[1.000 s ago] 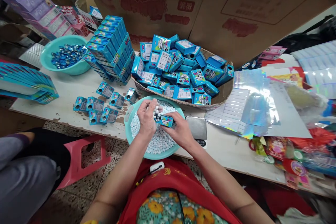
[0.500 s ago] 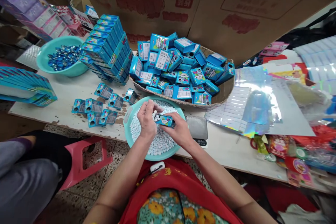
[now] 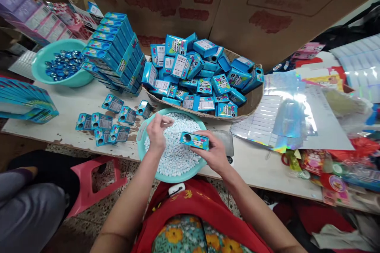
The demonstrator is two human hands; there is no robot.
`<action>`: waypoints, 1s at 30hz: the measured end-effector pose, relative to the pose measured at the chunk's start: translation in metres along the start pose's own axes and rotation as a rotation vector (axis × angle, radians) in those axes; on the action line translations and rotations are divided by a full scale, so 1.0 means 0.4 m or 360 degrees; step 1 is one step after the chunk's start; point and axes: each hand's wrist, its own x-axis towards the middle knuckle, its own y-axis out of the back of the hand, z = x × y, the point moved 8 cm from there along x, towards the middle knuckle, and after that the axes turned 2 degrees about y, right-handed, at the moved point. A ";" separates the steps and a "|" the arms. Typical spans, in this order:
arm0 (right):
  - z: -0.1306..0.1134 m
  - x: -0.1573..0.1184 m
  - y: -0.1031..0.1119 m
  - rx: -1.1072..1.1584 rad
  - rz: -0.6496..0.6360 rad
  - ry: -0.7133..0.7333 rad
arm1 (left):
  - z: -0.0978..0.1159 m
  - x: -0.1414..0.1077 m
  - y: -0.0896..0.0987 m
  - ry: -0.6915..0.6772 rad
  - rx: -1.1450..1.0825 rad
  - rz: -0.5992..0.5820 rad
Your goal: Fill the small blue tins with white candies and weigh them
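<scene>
My right hand point(image 3: 214, 151) grips a small blue candy box point(image 3: 194, 141) marked "Caramelo Macizo". The box's dark round hole faces up and to the left. It is held over the right side of a turquoise basin point(image 3: 141, 142) full of small white candies point(image 3: 175, 150). Over the basin's left side, my left hand point(image 3: 157, 131) is apart from the box, its fingers loosely stretched to the right and nothing visible in them. Just behind the basin, a cut-down cardboard tray point(image 3: 252, 102) bears a heap of similar blue boxes point(image 3: 204, 73).
Several blue boxes with holes point(image 3: 102, 120) lie left of the basin, before a tall stack of boxes point(image 3: 111, 51). Another basin point(image 3: 67, 81) contains shiny blue pieces. A digital scale point(image 3: 227, 142) sits partly behind my right hand. Holographic sheets point(image 3: 270, 114) lie rightward.
My left hand has moved left, away from the box. The box in my right hand has shifted slightly right and turned, so its round hole now shows.
</scene>
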 end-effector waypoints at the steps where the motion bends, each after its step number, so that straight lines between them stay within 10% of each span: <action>1: 0.008 -0.009 0.013 0.0004 0.0013 -0.0017 | -0.030 0.012 -0.005 -0.0075 0.0306 -0.0082; 8: 0.055 -0.050 0.059 -0.0073 0.0096 -0.0099 | -0.165 -0.062 -0.132 -0.0427 0.1790 -0.0681; 13: 0.072 -0.061 0.065 -0.0158 0.0145 -0.0154 | -0.177 -0.102 -0.111 -0.0508 0.2079 -0.0709; 23: 0.031 -0.040 0.004 -0.0415 -0.0067 -0.0075 | -0.102 -0.067 -0.023 0.0467 -0.0012 0.0061; 30: -0.040 0.000 -0.072 -0.0527 -0.0247 0.0121 | 0.042 -0.098 -0.046 0.0383 -0.0634 0.0161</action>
